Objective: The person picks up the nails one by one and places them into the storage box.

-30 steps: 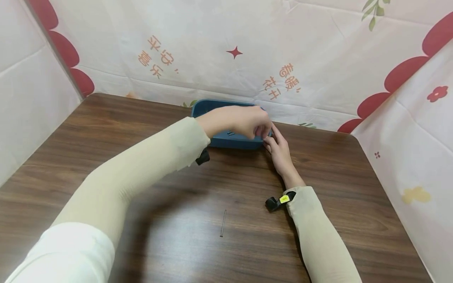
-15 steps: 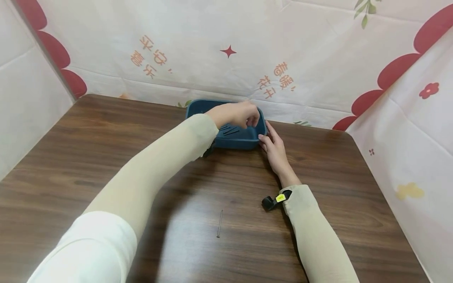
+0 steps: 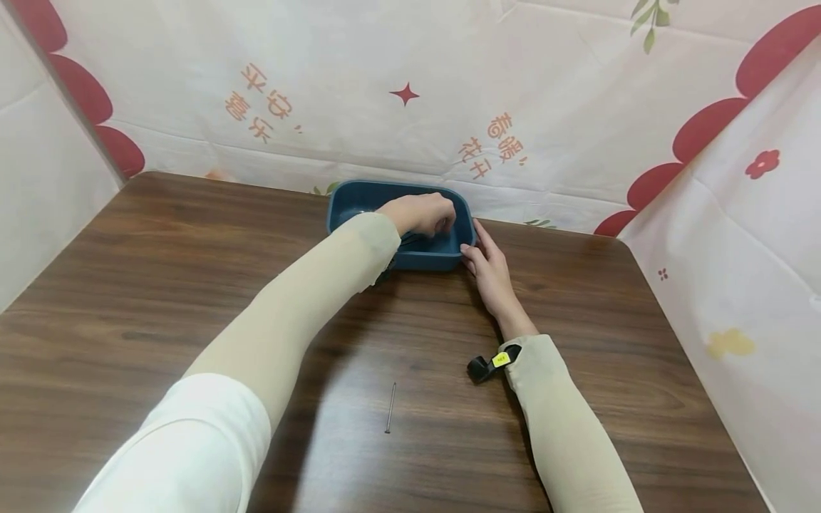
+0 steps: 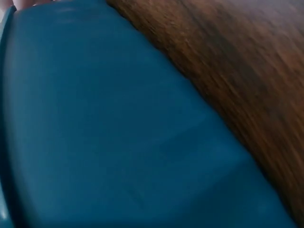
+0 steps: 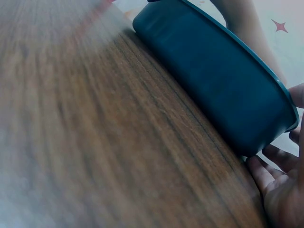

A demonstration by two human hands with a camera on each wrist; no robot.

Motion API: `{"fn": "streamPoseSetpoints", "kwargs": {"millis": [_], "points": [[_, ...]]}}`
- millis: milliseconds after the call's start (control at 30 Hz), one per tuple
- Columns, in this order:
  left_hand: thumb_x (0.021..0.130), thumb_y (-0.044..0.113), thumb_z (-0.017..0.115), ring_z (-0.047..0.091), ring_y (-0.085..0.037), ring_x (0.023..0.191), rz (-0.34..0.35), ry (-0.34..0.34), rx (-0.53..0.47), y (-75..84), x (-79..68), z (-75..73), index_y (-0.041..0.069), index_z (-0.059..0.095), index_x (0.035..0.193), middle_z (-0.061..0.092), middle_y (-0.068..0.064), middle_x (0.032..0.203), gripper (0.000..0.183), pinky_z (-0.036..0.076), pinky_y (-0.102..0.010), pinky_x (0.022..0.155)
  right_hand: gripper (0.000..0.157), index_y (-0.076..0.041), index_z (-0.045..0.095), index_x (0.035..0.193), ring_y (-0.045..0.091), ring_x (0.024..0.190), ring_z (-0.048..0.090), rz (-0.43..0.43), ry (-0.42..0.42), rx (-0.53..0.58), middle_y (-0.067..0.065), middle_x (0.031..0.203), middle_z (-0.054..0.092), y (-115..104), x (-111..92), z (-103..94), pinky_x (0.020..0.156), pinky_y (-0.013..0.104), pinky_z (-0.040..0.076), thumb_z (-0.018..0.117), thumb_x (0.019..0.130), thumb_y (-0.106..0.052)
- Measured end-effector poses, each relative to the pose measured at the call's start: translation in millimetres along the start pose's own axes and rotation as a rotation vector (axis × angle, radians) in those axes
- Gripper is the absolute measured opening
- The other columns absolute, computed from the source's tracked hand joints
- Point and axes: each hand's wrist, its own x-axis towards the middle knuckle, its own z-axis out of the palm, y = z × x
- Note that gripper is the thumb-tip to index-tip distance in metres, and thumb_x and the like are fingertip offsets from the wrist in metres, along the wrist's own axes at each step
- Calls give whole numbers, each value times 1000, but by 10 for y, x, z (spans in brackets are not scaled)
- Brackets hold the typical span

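A blue plastic box (image 3: pixel 426 262) with a raised rim stands at the back of the table in the head view. My left hand (image 3: pixel 420 212) reaches into it with bent fingers, down by several dark nails (image 3: pixel 410 240). I cannot tell whether a nail is between its fingertips, which are hidden. My right hand (image 3: pixel 492 279) holds the box's right end, thumb at the rim and fingers against the outer wall; the right wrist view shows these fingers (image 5: pixel 283 159) too. One loose nail (image 3: pixel 390 408) lies on the table nearer to me.
The brown wooden table (image 3: pixel 192 285) runs back to a printed white cloth (image 3: pixel 359 107), which also hangs at both sides. The box stands close to the table's back edge. A black strap camera (image 3: pixel 484 368) sits at my right wrist.
My left hand has moved from over the box's right end leftward and down into the box. The right hand stays at the right end. The head view has shifted slightly.
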Motion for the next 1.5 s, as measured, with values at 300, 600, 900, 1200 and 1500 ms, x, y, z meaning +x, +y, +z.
{"fn": "streamPoseSetpoints", "kwargs": {"millis": [300, 600, 900, 1200, 1500], "points": [[98, -1, 56, 56, -19, 92, -29, -17, 0, -25, 4, -3, 10, 70, 118, 68, -8, 112, 27, 50, -32, 86, 61, -29, 24, 161, 23, 146, 44, -3, -8, 10, 8, 163, 36, -7, -3, 14, 118, 43, 39, 47, 105, -27], [97, -2, 56, 63, -20, 98, 41, 44, 13, 1, -147, -154, 10, 73, 116, 70, -8, 116, 29, 54, -35, 91, 61, -28, 23, 162, 24, 145, 46, -6, -9, 12, 10, 162, 37, -8, -14, -1, 117, 44, 40, 47, 106, -28], [94, -1, 58, 64, -21, 96, 202, 135, 87, 255, -737, -477, 8, 72, 111, 72, -10, 108, 24, 54, -33, 90, 60, -31, 23, 161, 23, 147, 42, -13, -22, 36, 8, 164, 33, -1, -4, 11, 118, 44, 38, 46, 106, -26], [92, -4, 53, 63, -17, 100, 342, 101, 157, 674, -1267, -267, 12, 73, 111, 68, -4, 110, 32, 53, -32, 90, 61, -29, 19, 162, 25, 148, 41, -22, -20, 29, 9, 163, 35, 5, -39, -65, 120, 46, 36, 44, 107, -27], [92, 4, 63, 64, -11, 95, 497, 58, 87, 834, -1651, 149, 16, 72, 105, 68, 1, 106, 20, 53, -26, 83, 62, -31, 20, 162, 26, 147, 42, -3, -12, 26, 12, 163, 35, -12, -13, 9, 119, 45, 37, 46, 106, -26]]}}
